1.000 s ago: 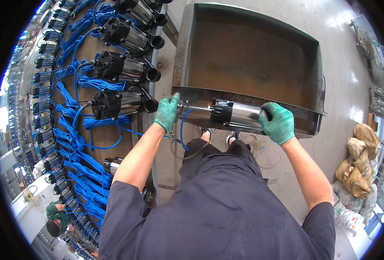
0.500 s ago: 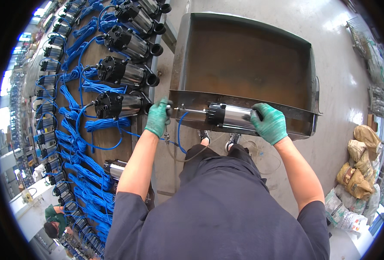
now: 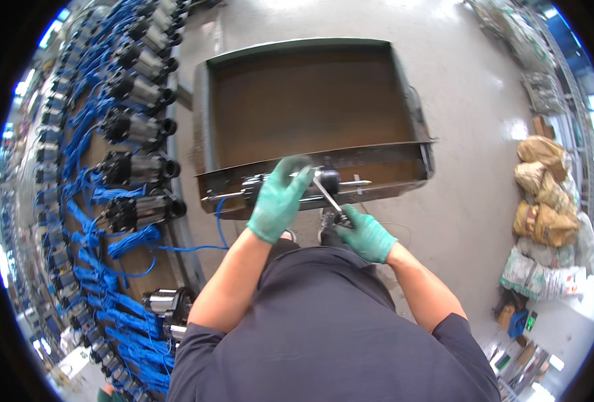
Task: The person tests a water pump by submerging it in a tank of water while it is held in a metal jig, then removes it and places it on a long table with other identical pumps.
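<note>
A cylindrical pump motor [image 3: 328, 179] with dark ends lies along the near edge of the metal tub [image 3: 404, 100]. Thin metal rods stick out at both its sides. My left hand [image 3: 275, 208], in a green glove, is over the motor's middle and hides most of its body. Its fingers are smeared by motion, so their grip cannot be made out. My right hand [image 3: 369, 236], also gloved, is closed round the dark handle of a tool with a straight metal shaft [image 3: 326, 195]. The shaft slants up toward my left fingertips and the motor.
On the left, a long bench carries a row of steel pumps [image 3: 136, 167] and bundles of blue cable [image 3: 133, 241]. One blue cable runs from the bench toward the motor. Brown and white sacks [image 3: 545, 224] are piled on the right.
My right hand has left the motor's right end and now grips the shafted tool. My left hand has come from beside the motor to over it. The view has shifted.
</note>
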### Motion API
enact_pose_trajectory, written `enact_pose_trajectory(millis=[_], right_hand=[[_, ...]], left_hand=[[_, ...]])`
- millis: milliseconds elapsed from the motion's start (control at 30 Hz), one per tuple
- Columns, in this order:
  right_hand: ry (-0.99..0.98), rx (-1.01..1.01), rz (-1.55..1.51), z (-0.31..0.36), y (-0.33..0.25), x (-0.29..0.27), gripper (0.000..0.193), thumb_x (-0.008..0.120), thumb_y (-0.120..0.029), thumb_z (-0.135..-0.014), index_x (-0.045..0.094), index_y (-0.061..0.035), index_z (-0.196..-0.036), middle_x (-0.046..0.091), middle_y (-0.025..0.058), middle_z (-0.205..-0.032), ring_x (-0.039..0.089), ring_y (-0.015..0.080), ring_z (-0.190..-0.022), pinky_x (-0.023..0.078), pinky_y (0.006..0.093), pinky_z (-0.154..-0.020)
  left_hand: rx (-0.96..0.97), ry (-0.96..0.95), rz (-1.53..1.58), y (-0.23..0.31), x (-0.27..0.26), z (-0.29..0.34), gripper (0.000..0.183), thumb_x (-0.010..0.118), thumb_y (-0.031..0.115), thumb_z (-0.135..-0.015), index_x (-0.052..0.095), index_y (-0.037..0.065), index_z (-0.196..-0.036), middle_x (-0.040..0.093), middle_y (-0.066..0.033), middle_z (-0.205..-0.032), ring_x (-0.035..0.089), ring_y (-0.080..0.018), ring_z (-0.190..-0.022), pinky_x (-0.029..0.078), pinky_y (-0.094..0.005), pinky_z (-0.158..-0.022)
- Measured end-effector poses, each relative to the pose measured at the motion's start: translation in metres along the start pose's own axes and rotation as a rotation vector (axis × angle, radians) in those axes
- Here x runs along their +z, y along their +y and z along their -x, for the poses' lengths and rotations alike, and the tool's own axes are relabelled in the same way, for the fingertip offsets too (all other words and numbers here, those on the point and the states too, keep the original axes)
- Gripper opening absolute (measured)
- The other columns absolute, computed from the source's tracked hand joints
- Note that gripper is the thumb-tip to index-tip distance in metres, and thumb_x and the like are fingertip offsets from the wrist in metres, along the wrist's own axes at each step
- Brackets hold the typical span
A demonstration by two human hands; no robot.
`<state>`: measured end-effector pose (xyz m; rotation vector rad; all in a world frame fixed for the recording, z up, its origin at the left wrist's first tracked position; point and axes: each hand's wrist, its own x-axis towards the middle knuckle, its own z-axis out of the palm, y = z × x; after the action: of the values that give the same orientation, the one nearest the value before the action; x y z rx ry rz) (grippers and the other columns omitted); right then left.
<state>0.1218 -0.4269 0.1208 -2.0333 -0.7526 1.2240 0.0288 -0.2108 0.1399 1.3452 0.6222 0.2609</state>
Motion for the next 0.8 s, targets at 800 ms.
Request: enact_pose_trajectory(millis=[800], right_hand=[[0.596, 0.417, 0.288, -0.038, 0.256, -0.169, 0.054, 0.064, -0.034, -0.099, 0.054, 0.0014, -0.138, 0.07, 0.0322, -0.117, 0.066, 0.0501, -0.112, 0.053, 0.0551, -0.092]], left_hand=[[-0.198, 0.908, -0.493, -0.273, -0.235, 0.123, 0.037, 0.064, 0.027, -0.105, 0.059, 0.006, -0.136, 0.064, -0.0038, -0.115, 0.056, -0.0139, -0.099, 0.05, -0.0332, -0.084]])
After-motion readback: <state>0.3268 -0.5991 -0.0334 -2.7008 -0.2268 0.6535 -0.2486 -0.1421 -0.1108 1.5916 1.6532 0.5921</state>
